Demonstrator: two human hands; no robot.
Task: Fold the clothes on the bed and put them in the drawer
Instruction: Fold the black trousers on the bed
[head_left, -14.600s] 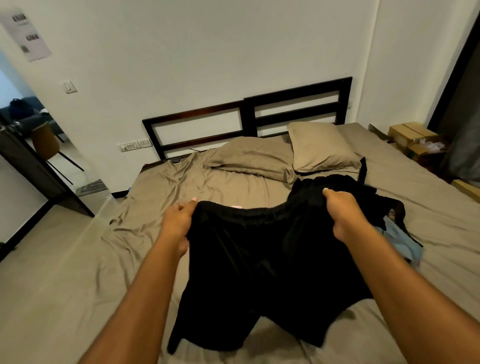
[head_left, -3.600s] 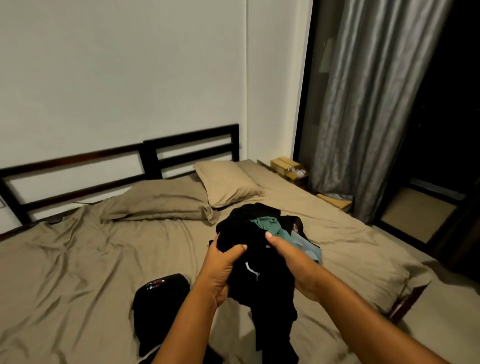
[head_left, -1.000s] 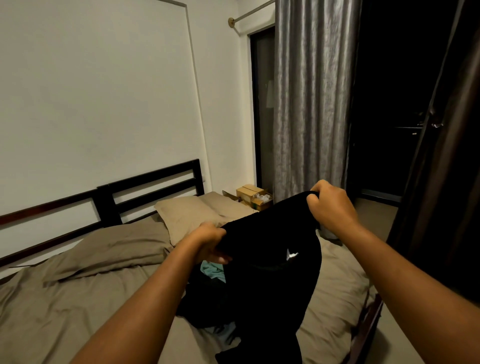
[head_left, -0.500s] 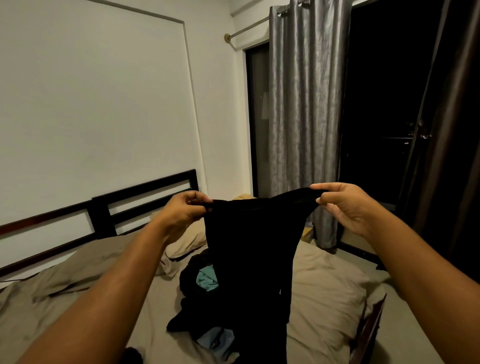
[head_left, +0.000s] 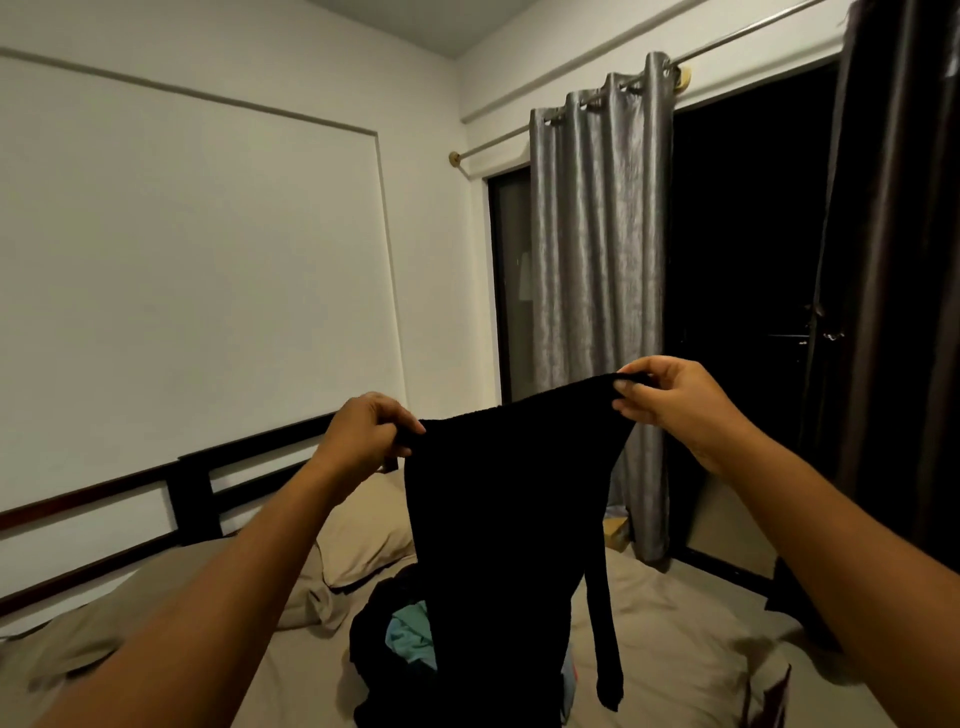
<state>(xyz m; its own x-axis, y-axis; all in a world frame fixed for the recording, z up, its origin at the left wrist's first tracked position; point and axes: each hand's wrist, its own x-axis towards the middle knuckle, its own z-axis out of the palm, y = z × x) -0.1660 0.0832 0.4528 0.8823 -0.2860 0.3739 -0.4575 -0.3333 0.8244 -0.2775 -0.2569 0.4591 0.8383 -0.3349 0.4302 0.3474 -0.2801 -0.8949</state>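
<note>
— Where's the black garment (head_left: 509, 519)?
— Centre frame, held up: my left hand (head_left: 363, 436) and right hand (head_left: 670, 400) each pinch its top edge, above the clothes pile (head_left: 405, 634) on the bed (head_left: 675, 623).

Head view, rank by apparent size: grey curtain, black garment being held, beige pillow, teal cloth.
1. Shiny grey curtain and held-up black garment: alike, garment nearer camera, unranked.
2. Beige pillow, partly hidden.
3. Crumpled teal cloth.
</note>
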